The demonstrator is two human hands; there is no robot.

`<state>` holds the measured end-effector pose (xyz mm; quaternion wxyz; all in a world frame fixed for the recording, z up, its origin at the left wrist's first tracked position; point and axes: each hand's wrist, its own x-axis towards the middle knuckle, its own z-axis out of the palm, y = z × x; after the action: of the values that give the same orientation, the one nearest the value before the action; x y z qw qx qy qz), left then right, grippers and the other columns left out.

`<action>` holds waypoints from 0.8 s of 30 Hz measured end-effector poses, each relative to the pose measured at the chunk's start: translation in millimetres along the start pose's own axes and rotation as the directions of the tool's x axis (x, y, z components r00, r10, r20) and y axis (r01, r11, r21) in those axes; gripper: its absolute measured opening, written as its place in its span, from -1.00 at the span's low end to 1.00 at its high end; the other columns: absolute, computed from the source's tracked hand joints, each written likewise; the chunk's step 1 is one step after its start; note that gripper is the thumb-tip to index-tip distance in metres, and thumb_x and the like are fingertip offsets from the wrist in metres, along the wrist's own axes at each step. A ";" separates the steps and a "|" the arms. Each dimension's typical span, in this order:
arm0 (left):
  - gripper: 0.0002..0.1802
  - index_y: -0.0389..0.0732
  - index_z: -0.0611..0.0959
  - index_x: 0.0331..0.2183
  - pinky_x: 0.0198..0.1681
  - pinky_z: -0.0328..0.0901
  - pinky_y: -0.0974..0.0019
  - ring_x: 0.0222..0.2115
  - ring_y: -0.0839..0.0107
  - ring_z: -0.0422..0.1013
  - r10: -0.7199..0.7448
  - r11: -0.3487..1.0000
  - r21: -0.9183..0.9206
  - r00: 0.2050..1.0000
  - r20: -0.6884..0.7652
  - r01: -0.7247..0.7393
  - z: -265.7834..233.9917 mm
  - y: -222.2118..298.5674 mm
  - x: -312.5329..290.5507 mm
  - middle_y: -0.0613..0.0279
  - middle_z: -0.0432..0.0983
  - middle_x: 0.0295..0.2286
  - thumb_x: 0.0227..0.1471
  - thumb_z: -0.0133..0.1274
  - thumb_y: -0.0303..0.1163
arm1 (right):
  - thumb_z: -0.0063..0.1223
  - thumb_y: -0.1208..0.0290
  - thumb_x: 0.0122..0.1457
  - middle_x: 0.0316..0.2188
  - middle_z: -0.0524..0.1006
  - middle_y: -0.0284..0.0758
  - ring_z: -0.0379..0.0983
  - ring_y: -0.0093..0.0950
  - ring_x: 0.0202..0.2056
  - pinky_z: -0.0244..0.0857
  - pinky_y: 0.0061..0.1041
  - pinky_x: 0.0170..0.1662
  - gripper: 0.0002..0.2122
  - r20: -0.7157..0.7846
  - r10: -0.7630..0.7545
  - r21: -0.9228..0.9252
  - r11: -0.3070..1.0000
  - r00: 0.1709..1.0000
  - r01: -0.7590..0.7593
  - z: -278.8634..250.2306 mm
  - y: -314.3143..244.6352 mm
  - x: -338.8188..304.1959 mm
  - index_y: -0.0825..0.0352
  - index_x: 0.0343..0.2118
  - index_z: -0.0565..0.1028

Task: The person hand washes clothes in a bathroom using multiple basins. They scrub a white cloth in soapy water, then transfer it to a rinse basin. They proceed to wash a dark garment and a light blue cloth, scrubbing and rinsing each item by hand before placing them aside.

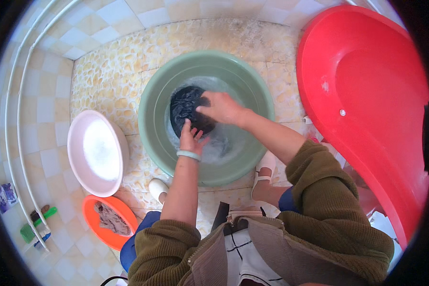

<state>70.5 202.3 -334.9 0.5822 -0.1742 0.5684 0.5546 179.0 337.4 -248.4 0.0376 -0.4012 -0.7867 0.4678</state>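
Two hands work at centre frame, both on one dark garment (188,107) inside a green basin (152,109) that holds water. Left hand (191,139): enters from the lower edge, fingers curled over the near edge of the garment, gripping it; a pale bangle (189,155) sits on the wrist. Right hand (221,107): comes in from the right, palm down, fingers closed over the top of the garment and pressing on it. Garment: bunched, wet, partly under the water, lying in the left half of the basin's bottom.

Basin stands on a mottled yellow tiled floor (109,71), in the upper middle of the frame. Left of it, just beside its rim, a pale pink basin (76,157) leans tilted, inside facing the camera. Below that, at lower left, a small orange basin (93,224) contains a crumpled brownish cloth (112,219); its rim is overlapped by the pink one. A large red tub (367,95) fills the right side of the frame, well apart from the hands. White slippers (264,167) show on the feet at the near rim of the green basin. White pipes (19,119) curve along the tiled wall at far left; a green brush (38,224) lies near their lower end.
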 end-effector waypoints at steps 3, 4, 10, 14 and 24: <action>-0.08 -0.14 0.36 0.07 0.06 0.18 -0.10 -0.02 0.09 0.30 0.087 0.989 -0.146 0.887 0.453 -0.023 22.0 25.6 -35.7 0.06 0.38 -0.06 -0.05 -0.26 0.44 | 0.13 0.27 0.03 -0.34 0.51 -0.09 0.47 -0.15 -0.32 0.37 -0.31 -0.25 -0.68 0.066 -0.396 -0.042 0.916 0.916 0.399 -20.1 -55.3 -42.8 0.38 -0.22 0.43; -0.06 -0.18 0.41 0.03 0.02 0.23 -0.04 -0.08 0.11 0.35 0.106 0.985 -0.170 0.856 0.506 -0.022 35.2 39.2 -58.2 0.05 0.42 -0.11 -0.05 -0.31 0.46 | 0.13 0.29 0.03 -0.37 0.50 -0.12 0.47 -0.16 -0.35 0.36 -0.31 -0.28 -0.71 0.109 -0.502 -0.005 0.863 0.858 0.505 -21.2 -67.5 -57.6 0.36 -0.24 0.43; -0.36 -0.30 0.51 -0.16 -0.09 0.37 0.19 -0.25 0.22 0.45 -0.119 0.992 0.044 0.726 0.678 0.122 24.5 43.9 -47.2 0.04 0.50 -0.21 -0.03 0.06 0.11 | 0.18 0.33 0.01 -0.43 0.47 -0.21 0.45 -0.21 -0.36 0.36 -0.32 -0.31 -0.76 0.416 -0.688 0.179 0.704 0.595 0.687 -11.8 -109.7 -118.2 0.31 -0.30 0.44; -0.58 -0.33 0.45 -0.08 -0.01 0.31 0.22 -0.15 0.23 0.42 0.208 0.972 -0.224 0.684 0.699 -0.066 4.3 20.2 -27.0 0.02 0.46 -0.13 0.06 -0.03 -0.28 | 0.19 0.35 0.03 -0.33 0.53 -0.27 0.48 -0.43 -0.32 0.35 -0.45 -0.21 -0.75 0.281 -0.671 0.214 0.741 0.687 0.636 -71.9 -114.5 -74.4 0.32 -0.25 0.48; -0.51 -0.40 0.45 -0.05 0.06 0.24 0.05 -0.07 0.08 0.37 0.149 0.867 -0.395 0.598 0.787 0.304 34.2 40.5 -68.9 -0.06 0.43 -0.08 0.10 -0.25 -0.27 | -0.04 0.13 0.20 -0.09 0.45 -0.30 0.38 -0.52 -0.13 0.27 -0.44 0.01 -0.60 0.146 -0.047 0.837 0.539 0.988 -0.098 31.2 70.4 11.3 0.30 -0.02 0.39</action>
<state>70.4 213.1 -248.6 0.7334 -0.0759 0.0788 0.6710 199.7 339.8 -323.3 0.1594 -0.3087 -0.4598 0.8173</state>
